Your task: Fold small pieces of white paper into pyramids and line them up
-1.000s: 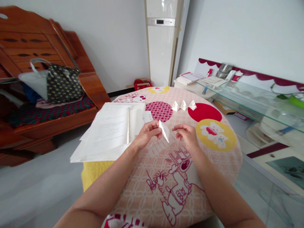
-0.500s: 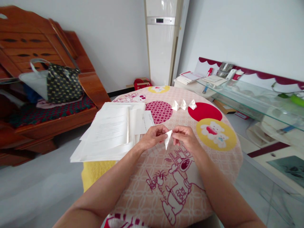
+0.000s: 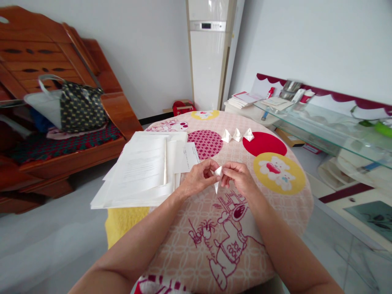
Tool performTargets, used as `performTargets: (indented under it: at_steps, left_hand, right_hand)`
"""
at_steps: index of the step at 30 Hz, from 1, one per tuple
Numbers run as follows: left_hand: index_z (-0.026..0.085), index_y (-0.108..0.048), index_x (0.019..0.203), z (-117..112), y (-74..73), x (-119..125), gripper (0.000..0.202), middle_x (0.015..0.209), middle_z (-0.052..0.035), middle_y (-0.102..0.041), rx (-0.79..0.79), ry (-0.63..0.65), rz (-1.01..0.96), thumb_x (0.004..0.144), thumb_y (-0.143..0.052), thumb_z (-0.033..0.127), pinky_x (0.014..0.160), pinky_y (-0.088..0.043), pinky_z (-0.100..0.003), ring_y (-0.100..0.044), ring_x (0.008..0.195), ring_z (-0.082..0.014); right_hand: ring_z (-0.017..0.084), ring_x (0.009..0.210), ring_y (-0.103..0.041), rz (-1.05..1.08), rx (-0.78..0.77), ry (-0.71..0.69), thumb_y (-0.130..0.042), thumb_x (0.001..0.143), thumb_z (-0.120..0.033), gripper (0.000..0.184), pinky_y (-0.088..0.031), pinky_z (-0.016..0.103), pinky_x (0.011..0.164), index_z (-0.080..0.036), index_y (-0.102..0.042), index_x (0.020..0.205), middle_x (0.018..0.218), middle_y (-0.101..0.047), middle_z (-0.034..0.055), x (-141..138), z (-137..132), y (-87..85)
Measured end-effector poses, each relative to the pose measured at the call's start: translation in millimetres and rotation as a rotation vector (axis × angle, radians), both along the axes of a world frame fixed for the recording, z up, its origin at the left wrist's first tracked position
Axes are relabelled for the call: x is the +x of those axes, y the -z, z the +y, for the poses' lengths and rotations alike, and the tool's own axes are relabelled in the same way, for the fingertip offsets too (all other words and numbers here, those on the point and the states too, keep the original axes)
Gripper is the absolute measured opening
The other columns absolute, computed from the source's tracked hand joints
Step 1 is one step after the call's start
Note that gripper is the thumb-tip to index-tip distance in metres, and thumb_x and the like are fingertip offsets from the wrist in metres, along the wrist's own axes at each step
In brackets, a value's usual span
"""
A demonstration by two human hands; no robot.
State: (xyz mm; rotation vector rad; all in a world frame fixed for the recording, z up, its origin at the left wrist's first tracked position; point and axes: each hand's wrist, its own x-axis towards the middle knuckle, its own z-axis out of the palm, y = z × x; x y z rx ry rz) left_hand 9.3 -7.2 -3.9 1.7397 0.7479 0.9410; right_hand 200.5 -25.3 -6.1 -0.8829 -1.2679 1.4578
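Observation:
A small folded white paper piece [image 3: 217,174] is pinched between both hands above the round table. My left hand [image 3: 197,178] grips its left side with thumb and fingertips closed. My right hand [image 3: 240,177] holds the right side, fingers curled in a pinch. The paper's lower point sticks down between the hands. Three finished folded paper shapes [image 3: 237,135] stand in a row farther back on the table. A stack of white paper sheets [image 3: 143,167] lies at the table's left, just beside my left hand.
The table wears a pink patterned cloth [image 3: 226,228] with cartoon prints. A wooden bench [image 3: 55,122] with a dark patterned bag [image 3: 80,107] stands to the left. A glass shelf [image 3: 324,126] with clutter runs along the right. A white standing air conditioner [image 3: 208,53] is at the back.
My right hand has come in and taken hold of the paper piece, which the left hand alone held before. The piece now looks smaller and more folded between the fingers.

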Motion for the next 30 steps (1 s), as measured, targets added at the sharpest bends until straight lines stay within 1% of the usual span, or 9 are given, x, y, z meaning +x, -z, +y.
performTargets:
  at_steps: [7, 10, 12, 17, 22, 25, 30]
  left_hand:
    - [0.014, -0.061, 0.104, 4, 8.0, 0, 0.03, 0.089, -0.005, -0.066, -0.012, 0.063, -0.079, 0.089, -0.072, 0.037, 0.065, -0.048, -0.024, -0.062, 0.075, -0.0121]
    - [0.014, -0.059, 0.109, 5, 11.6, -1, 0.03, 0.084, -0.0026, -0.064, -0.026, 0.084, -0.106, 0.092, -0.068, 0.037, 0.062, -0.047, -0.024, -0.059, 0.068, -0.0103]
    - [0.015, -0.057, 0.11, 4, 12.1, 0, 0.028, 0.08, -0.0007, -0.062, -0.02, 0.069, -0.097, 0.093, -0.066, 0.036, 0.061, -0.046, -0.023, -0.057, 0.065, -0.0095]
    - [0.016, -0.054, 0.099, -1, 7.0, 0, 0.02, 0.076, 0.0006, -0.061, 0.06, -0.012, 0.004, 0.092, -0.065, 0.031, 0.061, -0.043, -0.023, -0.058, 0.066, -0.0102]
    - [0.015, -0.057, 0.089, -4, 1.1, 0, 0.013, 0.069, 0.0027, -0.059, 0.149, -0.05, 0.129, 0.092, -0.062, 0.027, 0.058, -0.04, -0.022, -0.054, 0.061, -0.0092]
    - [0.015, -0.058, 0.086, -4, 0.2, 1, 0.013, 0.069, 0.0027, -0.059, 0.175, -0.066, 0.149, 0.091, -0.061, 0.027, 0.059, -0.04, -0.022, -0.053, 0.061, -0.009]
    - [0.015, -0.059, 0.084, -4, 1.4, 1, 0.014, 0.068, 0.002, -0.059, 0.182, -0.087, 0.157, 0.09, -0.061, 0.028, 0.059, -0.039, -0.022, -0.052, 0.061, -0.0094]
  right_hand:
    - [0.013, 0.045, -0.063, 0.017, 0.0, 0.014, -0.073, 0.08, -0.039, 0.022, -0.044, 0.021, 0.041, -0.017, -0.069, 0.075, 0.056, -0.069, 0.0019, 0, 1, 0.0]
    - [0.013, 0.044, -0.061, -0.006, 0.012, 0.026, -0.075, 0.08, -0.038, 0.021, -0.044, 0.021, 0.042, -0.018, -0.069, 0.077, 0.056, -0.069, 0.001, 1, 1, 1.4]
    - [0.012, 0.043, -0.059, -0.037, 0.021, 0.032, -0.076, 0.079, -0.037, 0.02, -0.044, 0.021, 0.042, -0.019, -0.069, 0.078, 0.054, -0.068, 0.0001, 1, 0, 1.5]
    - [0.011, 0.041, -0.056, -0.125, 0.046, 0.067, -0.079, 0.076, -0.041, 0.025, -0.043, 0.022, 0.042, -0.02, -0.066, 0.072, 0.051, -0.065, -0.0011, 1, -1, -1.0]
    - [0.011, 0.042, -0.055, -0.191, 0.077, 0.07, -0.078, 0.078, -0.046, 0.032, -0.043, 0.022, 0.043, -0.019, -0.064, 0.068, 0.051, -0.063, -0.0012, 1, -1, -1.0]
    - [0.011, 0.043, -0.056, -0.205, 0.088, 0.074, -0.077, 0.079, -0.047, 0.033, -0.043, 0.021, 0.043, -0.019, -0.062, 0.068, 0.052, -0.063, -0.0012, 1, -2, -0.4]
    - [0.01, 0.044, -0.056, -0.209, 0.096, 0.073, -0.074, 0.081, -0.043, 0.03, -0.044, 0.021, 0.043, -0.019, -0.062, 0.067, 0.053, -0.063, -0.0012, 1, -1, 0.4]
